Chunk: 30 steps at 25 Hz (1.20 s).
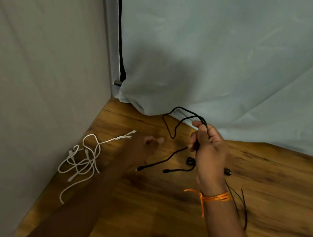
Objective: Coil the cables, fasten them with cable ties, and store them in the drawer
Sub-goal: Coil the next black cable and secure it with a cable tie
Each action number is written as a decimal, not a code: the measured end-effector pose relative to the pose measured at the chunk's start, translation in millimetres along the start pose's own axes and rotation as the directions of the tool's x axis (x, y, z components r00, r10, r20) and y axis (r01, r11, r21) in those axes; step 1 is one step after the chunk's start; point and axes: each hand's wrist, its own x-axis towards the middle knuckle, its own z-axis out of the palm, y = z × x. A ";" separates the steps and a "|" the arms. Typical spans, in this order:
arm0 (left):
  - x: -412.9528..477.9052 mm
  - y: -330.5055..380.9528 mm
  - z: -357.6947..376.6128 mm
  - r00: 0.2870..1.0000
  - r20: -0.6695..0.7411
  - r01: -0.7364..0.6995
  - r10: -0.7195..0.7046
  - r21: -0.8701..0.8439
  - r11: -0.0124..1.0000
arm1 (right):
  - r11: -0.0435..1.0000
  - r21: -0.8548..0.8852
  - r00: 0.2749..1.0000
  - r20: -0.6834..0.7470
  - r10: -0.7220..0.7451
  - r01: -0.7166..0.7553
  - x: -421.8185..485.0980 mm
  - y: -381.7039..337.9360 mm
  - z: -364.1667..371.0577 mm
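Coiling under way: right hand (210,148) clenched round looped black cable (179,107) right of white cable (85,161), ends trailing; left hand (147,146), blurred, looks loosely open, empty, should next feed ends into the coil

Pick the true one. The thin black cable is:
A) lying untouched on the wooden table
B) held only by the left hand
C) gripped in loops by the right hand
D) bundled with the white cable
C: the right hand has its fingers curled round loops of the thin black cable, whose ends trail onto the wooden table. The blurred left hand shows no grip on it.
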 end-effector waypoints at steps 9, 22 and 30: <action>-29.3 38.5 -8.6 0.883 0.452 -0.166 0.128 0.044 0.985 | 0.976 -0.002 0.972 0.088 0.219 -0.219 5.2 3.4 -10.9; -61.8 94.7 -48.9 0.885 0.240 -0.248 0.399 -0.482 0.840 | 0.682 -0.719 0.987 0.161 -0.019 0.131 10.2 20.2 -15.1; -59.4 102.7 -36.1 0.936 0.195 -0.178 0.295 -0.461 0.869 | 0.675 -0.716 0.918 0.367 0.149 0.177 -11.5 39.2 -15.9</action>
